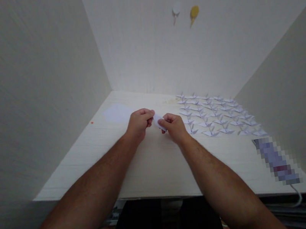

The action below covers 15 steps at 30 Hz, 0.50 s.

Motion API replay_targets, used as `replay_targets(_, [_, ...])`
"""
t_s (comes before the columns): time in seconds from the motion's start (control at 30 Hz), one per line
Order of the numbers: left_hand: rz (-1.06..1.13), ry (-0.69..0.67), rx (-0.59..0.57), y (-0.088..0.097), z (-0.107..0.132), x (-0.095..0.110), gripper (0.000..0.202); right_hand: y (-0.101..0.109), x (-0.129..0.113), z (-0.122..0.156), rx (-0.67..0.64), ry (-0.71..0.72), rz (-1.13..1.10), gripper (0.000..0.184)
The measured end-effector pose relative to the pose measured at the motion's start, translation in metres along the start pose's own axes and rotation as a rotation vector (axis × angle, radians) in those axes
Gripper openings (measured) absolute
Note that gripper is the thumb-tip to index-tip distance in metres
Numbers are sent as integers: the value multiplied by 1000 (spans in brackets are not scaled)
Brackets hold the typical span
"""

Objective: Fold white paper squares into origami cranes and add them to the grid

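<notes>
Between my two hands is a small folded piece of white paper (158, 121), held a little above the white table. My left hand (140, 123) pinches its upper left end between thumb and fingertips. On the other side, my right hand (174, 125) grips the paper with the thumb lying across its face. The fingers behind the paper are partly hidden. To the right, several white paper cranes (203, 114) stand in rows, close to my right hand. A stack or sheet of white paper (117, 112) lies to the left of my left hand.
The white table (155, 168) is enclosed by walls on the left, back and right. A blurred-out flat object (276, 160) with a white cable (298, 196) lies at the right edge. A white hook (175, 11) and a yellow hook (194, 12) are on the back wall.
</notes>
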State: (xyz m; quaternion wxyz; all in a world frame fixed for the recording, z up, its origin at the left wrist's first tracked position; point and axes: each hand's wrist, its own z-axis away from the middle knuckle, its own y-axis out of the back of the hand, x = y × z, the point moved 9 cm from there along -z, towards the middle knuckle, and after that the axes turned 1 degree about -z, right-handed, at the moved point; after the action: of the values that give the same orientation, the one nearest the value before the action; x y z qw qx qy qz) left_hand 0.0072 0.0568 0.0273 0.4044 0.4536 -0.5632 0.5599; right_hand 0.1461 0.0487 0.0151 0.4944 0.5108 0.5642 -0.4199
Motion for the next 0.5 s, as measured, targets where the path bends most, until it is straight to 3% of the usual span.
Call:
replay_targets(0.13, [-54,17,-4,-3,2,-3,25,2,-1,0,15,-4,2,28])
replay_targets(0.33, [-201,51,-163,-18,7,-9,32,12,-2,-2,123,12,-43,28])
replay_targets(0.5, [-265,48,-124,-11,3,-11,23,15,-1,-4,144,13,-58,29])
